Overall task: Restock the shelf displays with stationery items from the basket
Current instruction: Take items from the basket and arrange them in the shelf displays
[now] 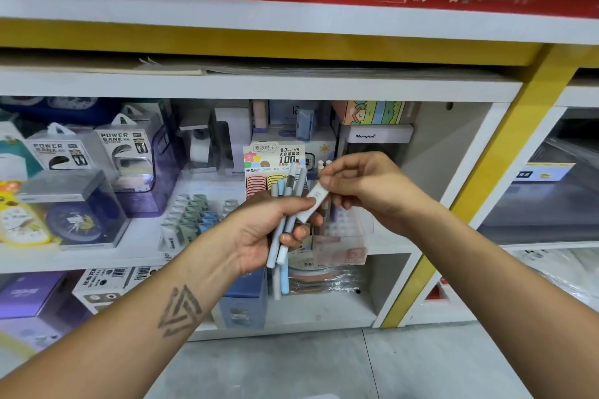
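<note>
Left hand (pixel 259 233) grips a bundle of pens (pixel 285 223) before the shelf (pixel 421 246); right hand (pixel 359 185) pinches one white pen (pixel 312 204) out. Sorting step, I reckon — next, slot it into the clear display box (pixel 350 230) behind.

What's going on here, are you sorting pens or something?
A person stands at a stationery shelf. The left hand grips a bunch of pens in grey and pale blue, held upright. The right hand pinches one white pen at its top end, next to the bunch. None has gone onto the shelf yet.
</note>
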A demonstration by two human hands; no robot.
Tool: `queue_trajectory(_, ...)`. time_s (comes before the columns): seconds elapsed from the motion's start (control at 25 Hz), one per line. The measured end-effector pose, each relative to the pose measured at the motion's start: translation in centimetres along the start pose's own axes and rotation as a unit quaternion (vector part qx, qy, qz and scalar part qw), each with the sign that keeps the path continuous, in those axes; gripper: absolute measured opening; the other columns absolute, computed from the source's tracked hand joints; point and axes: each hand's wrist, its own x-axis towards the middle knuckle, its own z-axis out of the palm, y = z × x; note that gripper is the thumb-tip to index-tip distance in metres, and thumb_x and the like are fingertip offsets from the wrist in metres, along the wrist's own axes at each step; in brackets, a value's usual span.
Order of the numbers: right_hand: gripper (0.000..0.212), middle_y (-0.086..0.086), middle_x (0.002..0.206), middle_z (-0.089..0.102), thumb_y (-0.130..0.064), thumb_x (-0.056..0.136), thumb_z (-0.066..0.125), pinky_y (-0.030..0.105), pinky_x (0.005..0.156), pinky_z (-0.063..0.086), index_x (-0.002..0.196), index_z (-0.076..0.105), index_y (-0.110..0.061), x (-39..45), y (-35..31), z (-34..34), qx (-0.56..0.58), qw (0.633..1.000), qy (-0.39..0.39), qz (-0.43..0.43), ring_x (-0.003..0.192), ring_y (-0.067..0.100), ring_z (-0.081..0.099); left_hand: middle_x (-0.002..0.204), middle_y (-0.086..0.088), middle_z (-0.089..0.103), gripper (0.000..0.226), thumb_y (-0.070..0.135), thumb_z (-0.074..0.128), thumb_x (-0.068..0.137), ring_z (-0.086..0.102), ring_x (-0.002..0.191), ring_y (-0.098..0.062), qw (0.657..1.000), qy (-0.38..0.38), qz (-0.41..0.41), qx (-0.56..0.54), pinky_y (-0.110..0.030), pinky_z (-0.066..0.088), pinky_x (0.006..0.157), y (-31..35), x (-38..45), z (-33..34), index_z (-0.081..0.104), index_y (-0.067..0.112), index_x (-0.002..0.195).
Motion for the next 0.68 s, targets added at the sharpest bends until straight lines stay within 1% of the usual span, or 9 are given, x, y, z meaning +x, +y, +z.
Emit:
queue_trajectory(0.08,0.013,0.019,0.078,0.072,0.006,0.085,0.070,0.022,0.058,0.056,0.098,0.069,0.004,-0.1,-0.2,-0.5,0.058,0.998,0.005,0.006,0.063,0.020,0.067,0.084,-0.020,0.069,0.016,0.011,0.062,0.090,0.046,0.042,-0.010,1.000,-0.003,0.001,-0.021,-0.013,0.032,0.032,0.2,-0.2,-0.1,0.069,0.000,0.100)
queue_trajectory(0.16,0.016,0.024,0.087,0.072,0.012,0.084,0.066,0.024,0.068,0.060,0.099,0.068,0.007,-0.2,-0.2,-1.1,0.091,0.996,-0.010,0.008,0.074,0.025,0.072,0.089,-0.023,0.069,0.016,0.012,0.060,0.092,0.044,0.042,-0.010,0.999,0.001,0.007,-0.042,-0.013,0.031,0.031,0.5,-0.4,-0.3,0.063,0.002,0.105)
queue_trajectory(0.24,0.021,0.028,0.095,0.071,0.015,0.083,0.065,0.027,0.076,0.060,0.104,0.065,0.013,-0.3,-0.4,-1.1,0.083,0.996,-0.030,0.006,0.083,0.028,0.072,0.088,-0.021,0.069,0.014,0.007,0.060,0.092,0.043,0.040,-0.010,0.999,0.027,0.021,-0.039,-0.013,0.030,0.031,0.7,-0.5,-0.6,0.062,0.001,0.105)
queue_trajectory(0.28,0.025,0.030,0.099,0.070,0.015,0.083,0.065,0.030,0.081,0.060,0.107,0.065,0.014,-0.3,-0.4,-0.9,0.068,0.997,-0.036,0.004,0.087,0.029,0.071,0.087,-0.020,0.069,0.017,0.003,0.061,0.091,0.043,0.040,-0.010,0.998,0.047,0.034,-0.026,-0.014,0.029,0.031,0.7,-0.6,-0.9,0.063,0.000,0.107)
queue_trajectory(0.32,0.027,0.031,0.101,0.069,0.014,0.083,0.066,0.034,0.087,0.060,0.110,0.065,0.013,-0.3,-0.4,-0.7,0.053,0.998,-0.039,0.002,0.089,0.031,0.070,0.087,-0.020,0.070,0.021,-0.001,0.061,0.089,0.043,0.040,-0.011,0.996,0.067,0.049,-0.009,-0.014,0.029,0.032,0.7,-0.7,-1.1,0.063,-0.002,0.110)
queue_trajectory(0.36,0.029,0.031,0.100,0.069,0.015,0.083,0.067,0.036,0.089,0.059,0.111,0.065,0.011,-0.2,-0.4,-0.3,0.039,0.999,-0.037,-0.001,0.088,0.032,0.070,0.088,-0.022,0.071,0.024,-0.004,0.062,0.088,0.043,0.040,-0.012,0.994,0.083,0.066,0.010,-0.015,0.028,0.033,0.7,-0.9,-1.4,0.064,-0.003,0.112)
queue_trajectory(0.44,0.029,0.029,0.094,0.069,0.015,0.083,0.068,0.035,0.082,0.061,0.111,0.066,0.008,0.1,-0.4,0.5,0.026,0.999,-0.029,-0.006,0.083,0.034,0.070,0.092,-0.024,0.072,0.027,-0.005,0.064,0.087,0.043,0.039,-0.013,0.990,0.100,0.089,0.044,-0.016,0.028,0.034,0.8,-1.3,-1.9,0.065,-0.004,0.113)
queue_trajectory(0.56,0.025,0.033,0.097,0.070,0.015,0.082,0.069,0.033,0.076,0.062,0.106,0.068,0.007,0.5,-0.5,1.3,0.032,0.999,-0.024,-0.009,0.083,0.034,0.071,0.095,-0.026,0.073,0.025,-0.004,0.066,0.086,0.044,0.037,-0.012,0.989,0.105,0.084,0.055,-0.017,0.029,0.034,1.0,-2.0,-2.7,0.067,-0.003,0.111)
queue_trajectory(0.68,0.024,0.025,0.093,0.073,0.014,0.082,0.070,0.029,0.070,0.062,0.102,0.070,0.002,0.8,-0.6,2.2,0.031,0.999,-0.034,-0.011,0.080,0.033,0.073,0.084,-0.025,0.072,0.022,-0.006,0.064,0.086,0.045,0.038,-0.012,0.989,0.120,0.076,0.037,-0.016,0.030,0.031,1.6,-2.8,-3.8,0.067,-0.003,0.108)
